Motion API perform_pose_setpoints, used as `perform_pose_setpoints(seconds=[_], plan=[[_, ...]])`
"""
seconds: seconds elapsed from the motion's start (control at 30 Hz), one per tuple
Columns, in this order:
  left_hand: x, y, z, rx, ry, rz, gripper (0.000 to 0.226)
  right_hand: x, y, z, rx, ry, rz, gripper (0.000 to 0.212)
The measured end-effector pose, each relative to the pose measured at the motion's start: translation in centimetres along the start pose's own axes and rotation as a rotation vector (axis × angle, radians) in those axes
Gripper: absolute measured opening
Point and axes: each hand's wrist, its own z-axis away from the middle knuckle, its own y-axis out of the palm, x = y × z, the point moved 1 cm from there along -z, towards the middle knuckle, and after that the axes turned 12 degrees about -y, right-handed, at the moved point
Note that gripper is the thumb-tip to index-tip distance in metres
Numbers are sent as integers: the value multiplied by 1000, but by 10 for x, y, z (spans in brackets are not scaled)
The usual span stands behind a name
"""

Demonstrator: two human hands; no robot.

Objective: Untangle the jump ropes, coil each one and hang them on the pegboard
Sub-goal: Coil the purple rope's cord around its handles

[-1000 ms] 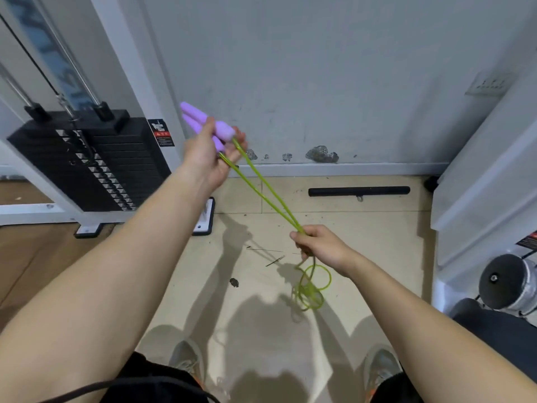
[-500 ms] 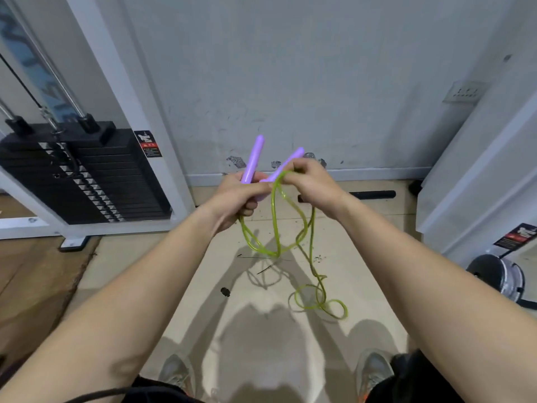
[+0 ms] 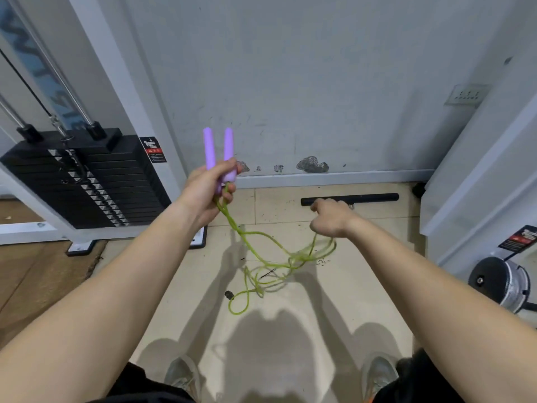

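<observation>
While the left hand [image 3: 203,189] grips 2 purple handles [image 3: 209,146] upright, the right hand [image 3: 328,218] clasps the green rope [image 3: 261,237].

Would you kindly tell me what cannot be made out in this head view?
All in the head view:
Fingers of the right hand: hidden behind its own back, so how they hold the green rope is unseen.
Lower ends of the purple handles: covered by the left hand.
Its lower loops: blurred, so knots are unreadable.
The pegboard: outside the frame.
</observation>
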Motion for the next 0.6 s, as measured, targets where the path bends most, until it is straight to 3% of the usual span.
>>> perform_pose_setpoints(seconds=[0.07, 0.13, 0.2, 0.3, 0.43, 0.6], plan=[[6, 11, 6, 49, -17, -9, 11, 10, 9, 4, -13, -82, -176, 61], [13, 27, 12, 95, -45, 52, 14, 31, 12, 11, -68, -222, -557, 59], [20, 42, 15, 136, -55, 151, 16, 52, 12, 20, -46, -351, -790, 49], [25, 52, 14, 141, -6, 214, 18, 73, 15, 30, -26, -430, -967, 17], [33, 48, 10, 33, 91, -35, 23, 75, 22, 31, -197, -339, -1117, 36], [63, 43, 10, 88, -54, -4, 36, 77, 31, 27, -179, -319, -1107, 40]])
